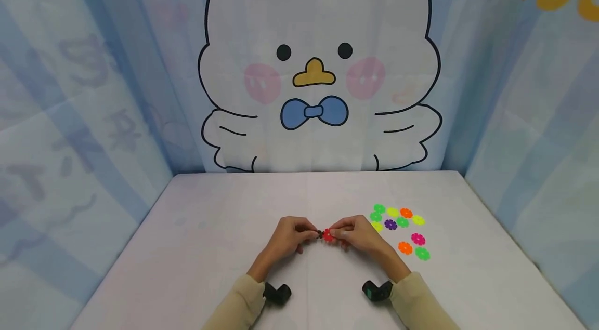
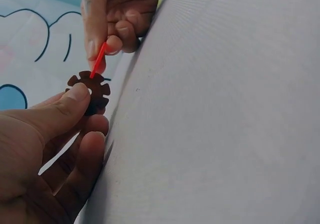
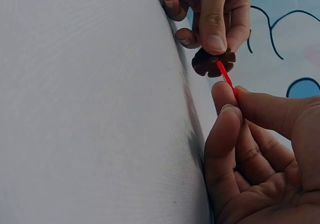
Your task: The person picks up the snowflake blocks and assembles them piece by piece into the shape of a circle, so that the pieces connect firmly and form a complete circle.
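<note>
Between thumb and fingers, my left hand pinches a dark brown notched plastic disc, shaped like a flower with slots round its rim. My right hand pinches a bright red disc of the same kind. In the left wrist view the red disc is nearly edge-on, its tip at the upper rim of the brown one. From the right wrist view, the red disc crosses the brown disc's rim at an angle. Fingertips cover part of both discs. Both hands are low over the middle of the white table.
Right of my hands lie several loose notched discs: green, orange, pink, purple and yellow. A curtain with a cartoon bird hangs behind the table. Each wrist wears a black camera.
</note>
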Tool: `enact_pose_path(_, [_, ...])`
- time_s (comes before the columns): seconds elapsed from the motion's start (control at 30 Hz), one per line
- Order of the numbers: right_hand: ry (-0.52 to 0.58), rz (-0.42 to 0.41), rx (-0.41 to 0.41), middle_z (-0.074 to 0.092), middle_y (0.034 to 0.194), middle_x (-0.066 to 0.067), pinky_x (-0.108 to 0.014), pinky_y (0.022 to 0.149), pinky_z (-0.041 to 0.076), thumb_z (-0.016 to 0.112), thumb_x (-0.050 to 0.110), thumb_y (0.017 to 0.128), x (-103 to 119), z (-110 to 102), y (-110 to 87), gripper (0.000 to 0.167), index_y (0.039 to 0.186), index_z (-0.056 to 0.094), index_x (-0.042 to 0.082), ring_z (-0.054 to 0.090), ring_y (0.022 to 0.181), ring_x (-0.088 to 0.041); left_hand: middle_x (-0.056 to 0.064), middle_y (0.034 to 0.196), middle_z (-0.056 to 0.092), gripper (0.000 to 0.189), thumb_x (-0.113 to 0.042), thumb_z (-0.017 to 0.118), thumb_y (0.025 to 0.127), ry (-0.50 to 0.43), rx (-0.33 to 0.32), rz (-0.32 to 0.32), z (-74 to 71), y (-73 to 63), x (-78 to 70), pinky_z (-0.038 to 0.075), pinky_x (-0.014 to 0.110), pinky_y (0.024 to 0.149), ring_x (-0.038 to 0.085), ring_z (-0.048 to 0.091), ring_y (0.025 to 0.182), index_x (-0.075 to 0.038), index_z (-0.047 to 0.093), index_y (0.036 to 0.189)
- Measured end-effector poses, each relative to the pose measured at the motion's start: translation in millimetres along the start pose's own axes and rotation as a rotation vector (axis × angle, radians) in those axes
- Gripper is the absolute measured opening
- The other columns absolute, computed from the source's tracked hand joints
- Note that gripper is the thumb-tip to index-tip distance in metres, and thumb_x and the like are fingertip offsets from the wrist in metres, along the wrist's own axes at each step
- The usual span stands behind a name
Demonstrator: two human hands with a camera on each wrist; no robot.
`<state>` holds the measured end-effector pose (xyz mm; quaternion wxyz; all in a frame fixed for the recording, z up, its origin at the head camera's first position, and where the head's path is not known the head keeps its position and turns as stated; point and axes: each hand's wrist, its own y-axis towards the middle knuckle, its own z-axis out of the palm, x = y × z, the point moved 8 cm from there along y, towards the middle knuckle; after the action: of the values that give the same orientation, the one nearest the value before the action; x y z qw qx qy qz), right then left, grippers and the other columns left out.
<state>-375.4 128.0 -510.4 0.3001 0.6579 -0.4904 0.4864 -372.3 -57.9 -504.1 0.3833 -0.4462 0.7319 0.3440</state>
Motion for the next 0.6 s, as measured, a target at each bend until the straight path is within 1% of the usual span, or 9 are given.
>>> enact_pose_path(0.1, [-0.014,0.008,-0.010,0.078,0.086,-0.009,-0.024,0.064,0.057,0.073,0.016,0.101,2.8,-0.1,0.6,0.025,0.112,0.075,-0.006,0.063,0.068,-0.013,0.007,0.077,0.071,0.007,-0.016,0.079,0.095,-0.030,0.001,0.005,-0.8,1.0,0.5,0.050,0.021,0.048,0.008,0.053,0.048,-0.010,0.082,0.096])
enact_pose_path(0.23, [-0.034,0.022,-0.036,0.077,0.085,-0.008,-0.024,0.065,0.058,0.073,0.016,0.101,3.1,0.8,0.6,0.024,0.111,0.075,-0.005,0.063,0.068,-0.012,0.007,0.075,0.072,0.007,-0.017,0.080,0.095,-0.036,-0.012,0.009,-0.1,0.6,1.5,0.050,0.021,0.047,0.007,0.053,0.049,-0.010,0.082,0.095])
enact_pose_path(0.37, [-0.042,0.037,-0.063,0.077,0.084,-0.009,-0.024,0.064,0.058,0.075,0.016,0.100,3.1,1.8,0.7,0.023,0.110,0.076,-0.004,0.062,0.067,-0.012,0.007,0.073,0.073,0.007,-0.018,0.080,0.095,-0.046,-0.034,-0.005,0.4,-0.2,3.4,0.049,0.020,0.046,0.007,0.053,0.050,-0.011,0.083,0.094])
enact_pose_path(0.5, [-0.049,0.052,-0.085,0.076,0.082,-0.008,-0.023,0.062,0.057,0.075,0.015,0.099,2.1,2.3,-0.3,0.022,0.109,0.076,-0.005,0.062,0.065,-0.012,0.008,0.071,0.074,0.007,-0.017,0.081,0.094,-0.071,-0.044,-0.017,1.7,-1.0,5.4,0.049,0.020,0.047,0.008,0.057,0.052,-0.011,0.083,0.094])
enact_pose_path(0.6, [-0.050,0.048,-0.085,0.076,0.080,-0.006,-0.023,0.062,0.057,0.074,0.013,0.100,3.1,2.9,1.4,0.021,0.109,0.075,-0.005,0.062,0.064,-0.011,0.009,0.071,0.075,0.007,-0.016,0.081,0.094,-0.087,-0.059,-0.023,0.5,-1.2,7.0,0.052,0.021,0.048,0.008,0.061,0.053,-0.010,0.083,0.095])
